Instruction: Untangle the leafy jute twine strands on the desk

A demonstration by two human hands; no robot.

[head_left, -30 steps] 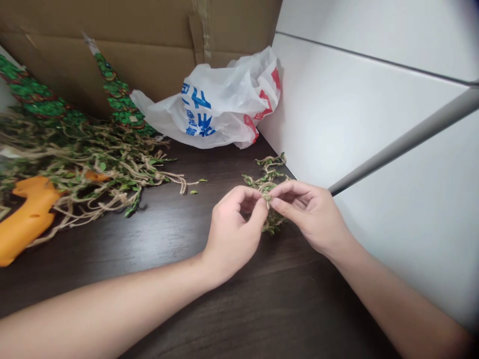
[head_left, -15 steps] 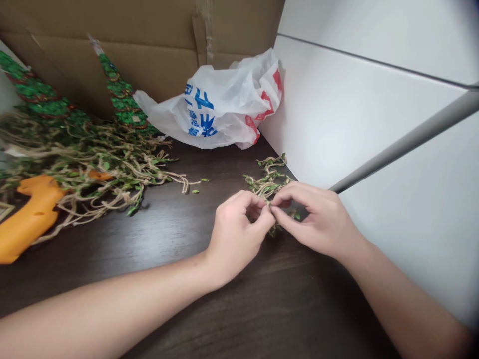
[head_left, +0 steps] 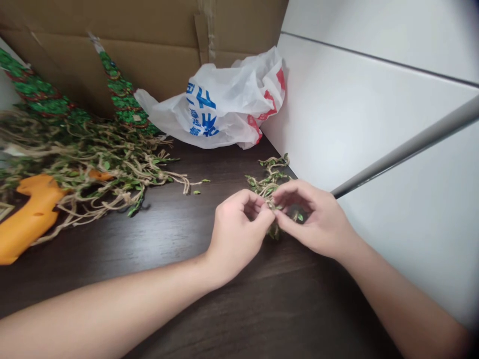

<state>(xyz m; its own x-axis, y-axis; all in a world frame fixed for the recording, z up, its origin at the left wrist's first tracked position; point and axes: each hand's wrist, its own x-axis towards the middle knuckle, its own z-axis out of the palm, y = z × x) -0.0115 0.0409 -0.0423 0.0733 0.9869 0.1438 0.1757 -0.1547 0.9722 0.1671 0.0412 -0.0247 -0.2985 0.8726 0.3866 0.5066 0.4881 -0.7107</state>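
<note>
I have 2 bare hands on screen, both working 1 small sprig of jute twine set with tiny green leaves. My left grip is curled, its thumb and forefinger pinched on the sprig. My right grip is clenched on it too, its fingertips meeting the left's, the wrist angled in from the wall side. The sprig sits between the 2 grips, its rough coils trailing out past them onto the dark wood-grain tabletop. Beyond the left grip lies a large tangle of twine vine, partly over an orange plastic tool, with 2 glittery green cones behind it. Ahead, a crumpled white plastic bag with blue and red print leans on a cardboard panel. Right of the right grip rises a smooth white wall panel, crossed by a grey rod.
</note>
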